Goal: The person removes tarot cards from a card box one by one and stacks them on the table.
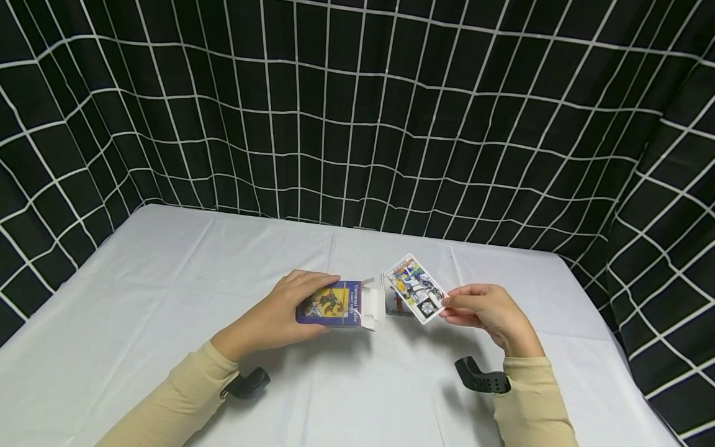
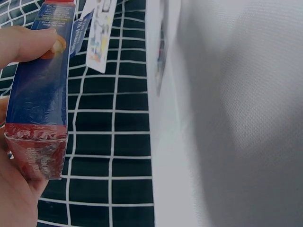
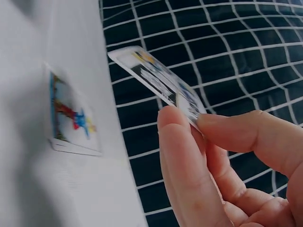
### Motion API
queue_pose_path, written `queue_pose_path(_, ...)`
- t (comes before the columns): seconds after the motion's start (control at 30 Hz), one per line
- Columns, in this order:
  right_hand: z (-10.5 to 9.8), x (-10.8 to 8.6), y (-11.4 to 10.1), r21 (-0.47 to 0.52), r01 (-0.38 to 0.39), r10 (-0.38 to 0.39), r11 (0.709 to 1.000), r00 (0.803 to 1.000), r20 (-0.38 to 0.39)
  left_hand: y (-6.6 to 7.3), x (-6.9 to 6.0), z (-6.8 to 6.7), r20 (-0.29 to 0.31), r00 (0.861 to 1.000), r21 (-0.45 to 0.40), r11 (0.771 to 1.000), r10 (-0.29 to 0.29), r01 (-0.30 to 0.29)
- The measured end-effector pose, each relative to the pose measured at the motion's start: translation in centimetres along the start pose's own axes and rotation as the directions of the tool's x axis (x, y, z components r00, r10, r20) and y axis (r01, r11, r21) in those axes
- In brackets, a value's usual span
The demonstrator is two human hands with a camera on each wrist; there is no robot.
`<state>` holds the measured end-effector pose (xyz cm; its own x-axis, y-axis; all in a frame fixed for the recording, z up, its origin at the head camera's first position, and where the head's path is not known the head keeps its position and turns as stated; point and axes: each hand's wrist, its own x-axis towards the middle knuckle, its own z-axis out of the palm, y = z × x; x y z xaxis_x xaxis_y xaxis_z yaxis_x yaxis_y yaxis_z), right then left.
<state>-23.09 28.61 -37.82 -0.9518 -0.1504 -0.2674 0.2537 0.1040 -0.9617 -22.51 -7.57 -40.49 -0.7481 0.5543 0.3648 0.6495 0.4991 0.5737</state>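
My left hand (image 1: pixel 285 307) grips a blue tarot card box (image 1: pixel 329 304) above the table, thumb on one side and fingers on the other. The box's white flap (image 1: pixel 372 308) stands open toward the right. In the left wrist view the box (image 2: pixel 40 90) shows a narrow blue side and a red end. Between thumb and fingertips, my right hand (image 1: pixel 486 310) pinches a picture card (image 1: pixel 416 288) by its lower corner, held tilted in the air. Below it another card (image 3: pixel 73 113) lies face up on the cloth, partly hidden by the raised card in the head view.
A white cloth (image 1: pixel 167 279) with soft creases covers the table. Black curtains (image 1: pixel 335 112) with a white grid stand behind it and at both sides. Black wrist mounts (image 1: pixel 480 375) stick out from both sleeves, close above the cloth.
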Motion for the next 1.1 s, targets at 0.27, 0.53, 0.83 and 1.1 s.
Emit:
queue_pose_path(0.27,0.9,1.4,1.6,0.122,-0.037,0.034,0.992,0.999,0.022,-0.1,0.0,0.0,-0.007,1.000,0.004,1.000,0.005,-0.005)
queue_pose_path(0.53,1.9,2.6,2.9,0.174,-0.091,0.090,0.981,0.996,0.015,-0.1,0.0,0.0,0.002,1.000,-0.002,1.000,-0.002,0.002)
queue_pose_path(0.83,2.7,3.4,4.1,0.173,-0.129,0.131,0.976,0.991,0.003,-0.1,0.0,0.1,0.001,1.000,0.003,1.000,-0.003,0.003)
queue_pose_path(1.1,3.3,3.9,4.7,0.154,-0.165,0.170,0.974,0.985,-0.015,0.0,0.0,0.0,0.001,1.000,0.005,1.000,-0.001,0.001)
